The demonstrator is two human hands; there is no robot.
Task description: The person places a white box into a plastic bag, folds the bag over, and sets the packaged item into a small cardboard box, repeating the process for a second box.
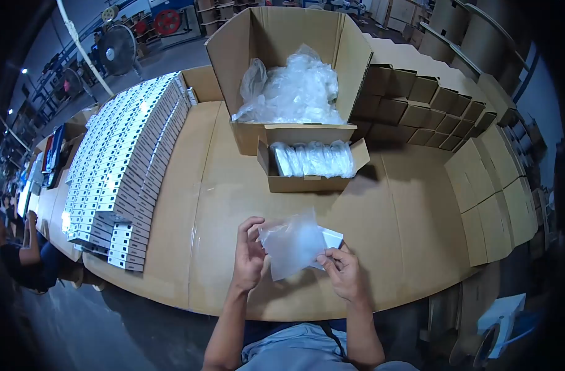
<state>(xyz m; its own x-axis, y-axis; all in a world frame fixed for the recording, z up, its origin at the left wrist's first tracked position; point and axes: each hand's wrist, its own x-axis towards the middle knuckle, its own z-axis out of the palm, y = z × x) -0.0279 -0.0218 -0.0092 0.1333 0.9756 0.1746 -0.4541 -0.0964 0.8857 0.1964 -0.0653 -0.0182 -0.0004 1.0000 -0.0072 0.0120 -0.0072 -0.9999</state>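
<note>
A clear plastic bag point(292, 247) is spread out in front of me, above the cardboard-covered table. Behind its right side shows a small white box point(332, 237), partly hidden by the bag and by my fingers. My right hand point(340, 270) pinches the bag's right edge between thumb and fingers, close against the box. On the other side my left hand point(250, 255) is open, its fingers apart and curved upward beside the bag's left edge. Just beyond both hands stands a small open carton point(307, 184) with a row of plastic-wrapped items point(313, 159) in it.
A large open carton point(227, 68) full of loose plastic bags point(304, 86) stands at the back. Stacked white boxes point(128, 161) cover the table's left side. Brown cartons point(428, 111) are piled at the back right, and more cartons point(496, 198) stand along the right edge. Far left, a person point(29, 253) sits.
</note>
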